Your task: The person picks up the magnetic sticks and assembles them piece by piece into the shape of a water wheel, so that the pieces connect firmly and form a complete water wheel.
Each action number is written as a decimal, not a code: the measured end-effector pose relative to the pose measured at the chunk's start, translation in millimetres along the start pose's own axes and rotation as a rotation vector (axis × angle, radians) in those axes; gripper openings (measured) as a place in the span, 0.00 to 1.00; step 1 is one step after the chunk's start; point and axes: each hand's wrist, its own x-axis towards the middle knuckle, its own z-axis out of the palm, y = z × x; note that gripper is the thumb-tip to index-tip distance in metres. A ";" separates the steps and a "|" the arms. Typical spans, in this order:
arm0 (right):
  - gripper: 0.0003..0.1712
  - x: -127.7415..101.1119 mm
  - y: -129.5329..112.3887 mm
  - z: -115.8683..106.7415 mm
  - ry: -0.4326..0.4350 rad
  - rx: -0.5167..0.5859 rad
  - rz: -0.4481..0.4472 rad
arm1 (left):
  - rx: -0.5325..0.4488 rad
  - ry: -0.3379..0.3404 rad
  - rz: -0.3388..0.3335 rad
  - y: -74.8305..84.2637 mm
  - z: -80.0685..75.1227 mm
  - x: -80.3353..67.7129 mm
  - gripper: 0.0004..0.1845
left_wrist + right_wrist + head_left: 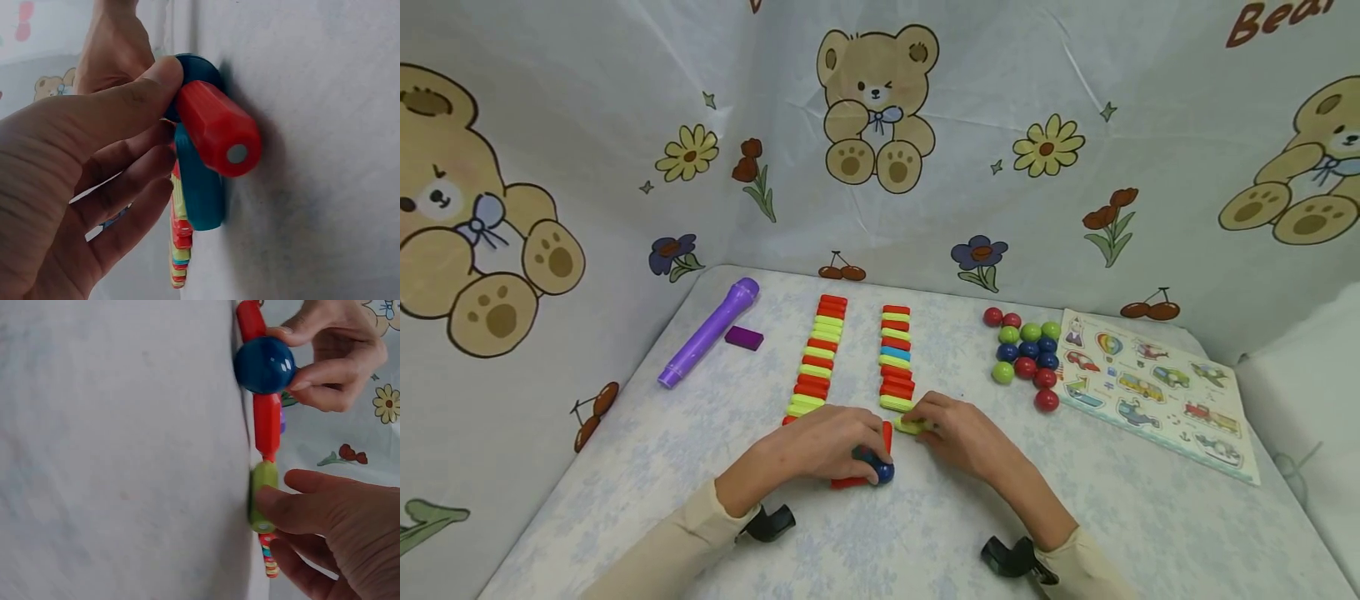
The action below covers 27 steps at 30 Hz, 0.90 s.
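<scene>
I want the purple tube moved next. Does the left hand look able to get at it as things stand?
Probably yes. The purple tube lies alone on the left of the table, nothing between, but the left hand now holds a blue ball against a red stick.

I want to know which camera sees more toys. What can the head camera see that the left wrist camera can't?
Only the head view shows the purple flashlight, the loose coloured balls, the vehicle puzzle board, and the right hand touching a yellow-green stick. Only the left wrist view shows a teal stick under the red stick and that stick's round end dot. Both show the left hand holding the blue ball, and the rows of coloured sticks.
</scene>
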 end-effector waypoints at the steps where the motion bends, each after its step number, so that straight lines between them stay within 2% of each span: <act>1: 0.15 0.0 0.2 -1.6 -0.018 0.003 0.009 | 0.000 0.013 -0.002 -1.4 1.1 -0.9 0.14; 4: 0.16 -0.3 1.5 -7.3 -0.081 0.032 0.020 | -0.003 0.058 -0.026 -3.8 5.1 -3.5 0.14; 7: 0.15 -1.1 1.8 -12.0 -0.152 0.119 0.021 | -0.033 0.098 -0.055 -4.4 9.8 -5.4 0.14; 11: 0.14 -1.4 -0.4 -14.1 -0.215 0.214 -0.018 | -0.064 0.128 -0.086 -3.5 14.8 -7.4 0.13; 15: 0.13 -1.2 -3.1 -12.2 -0.191 0.195 -0.074 | -0.059 0.138 -0.088 -2.4 15.2 -7.4 0.13; 27: 0.18 0.1 0.8 -4.5 -0.100 0.162 -0.101 | -0.080 0.083 -0.069 -1.1 8.3 -9.4 0.12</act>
